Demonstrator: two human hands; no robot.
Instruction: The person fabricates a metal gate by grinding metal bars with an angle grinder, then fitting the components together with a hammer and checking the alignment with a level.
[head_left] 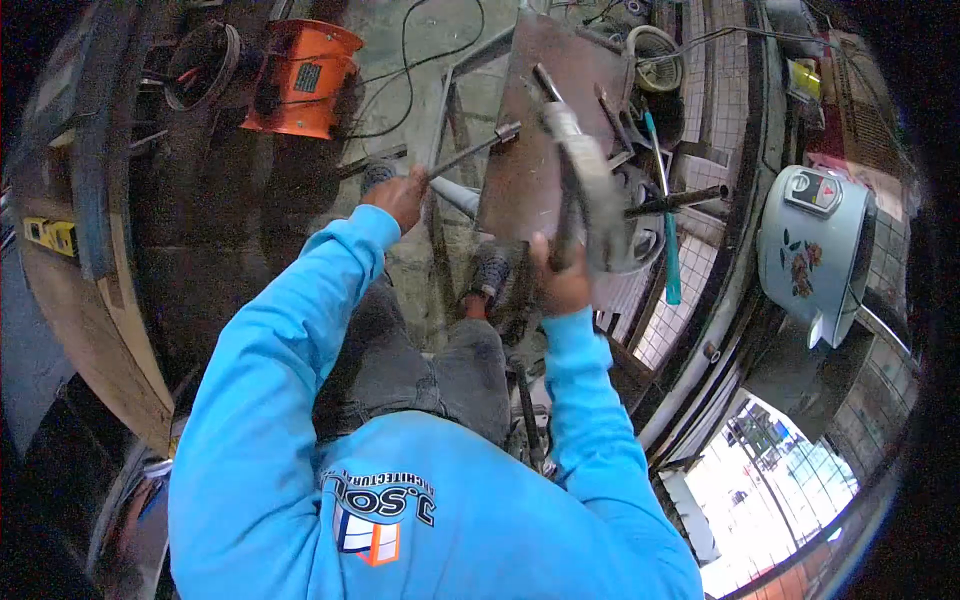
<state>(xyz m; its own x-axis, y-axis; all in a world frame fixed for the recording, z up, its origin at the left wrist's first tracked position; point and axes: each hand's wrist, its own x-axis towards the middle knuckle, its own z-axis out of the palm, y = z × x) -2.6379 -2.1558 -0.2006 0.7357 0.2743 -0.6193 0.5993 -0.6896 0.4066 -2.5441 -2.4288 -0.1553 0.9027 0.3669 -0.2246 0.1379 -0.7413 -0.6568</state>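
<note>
My left hand (400, 200) is closed around a thin metal rod with a short cylindrical head (508, 132), which overlaps the left part of a rusty brown metal plate (520, 200). At the plate's near right side, my right hand (566, 277) is closed on the dark handle of a grey, curved tool (592, 175). Motion smears this tool, so I cannot tell its kind. It stretches upward over the plate, and a dark rod (546, 82) shows at its top end. A dark metal pipe (680, 202) sticks out to its right.
An orange blower (305, 80) stands at the upper left, with a black cable on the floor. To the right lie a teal-handled tool (672, 265) and a round coil (655, 58). A pale blue flowered appliance (812, 245) stands far right. A yellow level (52, 236) is far left.
</note>
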